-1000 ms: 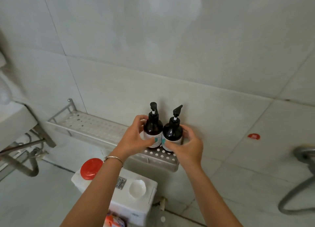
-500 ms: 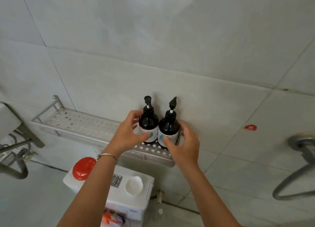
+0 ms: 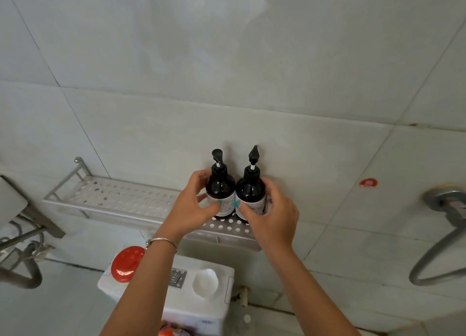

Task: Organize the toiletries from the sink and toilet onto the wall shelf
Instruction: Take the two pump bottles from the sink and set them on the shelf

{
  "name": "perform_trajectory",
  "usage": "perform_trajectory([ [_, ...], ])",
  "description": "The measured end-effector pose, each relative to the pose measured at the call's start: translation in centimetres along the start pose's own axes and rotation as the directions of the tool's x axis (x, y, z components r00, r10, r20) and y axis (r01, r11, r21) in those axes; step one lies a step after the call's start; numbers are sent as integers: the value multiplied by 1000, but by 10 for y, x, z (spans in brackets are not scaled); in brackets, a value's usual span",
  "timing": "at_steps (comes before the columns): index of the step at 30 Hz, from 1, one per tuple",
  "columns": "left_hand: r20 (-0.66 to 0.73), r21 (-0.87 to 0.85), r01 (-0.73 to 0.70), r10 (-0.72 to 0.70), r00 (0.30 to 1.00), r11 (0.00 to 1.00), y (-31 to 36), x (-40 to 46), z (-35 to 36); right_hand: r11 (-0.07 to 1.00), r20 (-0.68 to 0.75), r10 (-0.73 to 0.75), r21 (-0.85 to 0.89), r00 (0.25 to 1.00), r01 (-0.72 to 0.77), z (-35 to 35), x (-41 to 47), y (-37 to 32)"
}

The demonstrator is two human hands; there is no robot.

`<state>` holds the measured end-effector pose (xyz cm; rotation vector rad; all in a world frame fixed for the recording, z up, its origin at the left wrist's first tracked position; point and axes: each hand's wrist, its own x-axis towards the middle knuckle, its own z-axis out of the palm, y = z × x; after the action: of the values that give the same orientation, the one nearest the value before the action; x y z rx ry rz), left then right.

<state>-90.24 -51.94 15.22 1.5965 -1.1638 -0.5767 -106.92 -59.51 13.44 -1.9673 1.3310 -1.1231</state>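
- The tiled wall (image 3: 227, 71) fills the upper frame; a small red sticker (image 3: 368, 183) sits on it at mid right.
- The wall shelf (image 3: 113, 197), perforated metal with a rail, runs from mid left to just right of centre, most of its left stretch bare.
- The toilet tank (image 3: 209, 308) stands below the shelf at lower centre, with a red round lid (image 3: 127, 264) on its left end and a small white cup (image 3: 205, 282) to the right of its flush button.
- A grey hose (image 3: 433, 257) loops at the right edge; pipes (image 3: 22, 267) show at the lower left.
- The left hand (image 3: 191, 209), a bracelet (image 3: 162, 241) at its wrist, has its grip closed around the left pump bottle (image 3: 220, 187), thumb on the label.
- The right hand (image 3: 273, 217) has its grip wrapped around the right pump bottle (image 3: 250, 188).
- Both dark bottles stand upright on the shelf's right end, touching side by side, close against the wall.
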Motion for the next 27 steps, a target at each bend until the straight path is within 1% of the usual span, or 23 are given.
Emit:
perform_trajectory([
  [3,-43,-5,-6,5,999,1000,-1,2,0,1000,-1,3,2,1000,-3,-2,0,-2],
  [7,-118,144,-67,84,989,987,-4,4,7,1000,-7,15,19,1000,-15,-5,-1,-6],
  [9,-114,198,-110,134,984,974,-4,4,10,999,2,28,23,1000,-28,-6,-1,-7],
  [11,-90,189,-125,144,985,974,-4,1,10,999,22,32,16,999,-33,-6,-1,-7],
  [14,-113,108,-68,80,990,992,-3,-1,8,998,45,46,28,998,-47,-5,0,-8],
  [15,-132,108,-51,65,989,993,-3,-1,8,998,46,48,31,998,-50,-5,0,-9],
  [21,-263,251,-12,80,961,968,-6,5,19,998,34,51,26,998,-52,-5,-1,-12],
  [23,-241,232,-8,65,968,973,-4,3,20,998,26,55,29,998,-56,-6,-2,-12],
  [27,-108,67,10,-3,994,998,-3,-2,10,999,24,47,21,999,-47,-7,-1,-12],
])
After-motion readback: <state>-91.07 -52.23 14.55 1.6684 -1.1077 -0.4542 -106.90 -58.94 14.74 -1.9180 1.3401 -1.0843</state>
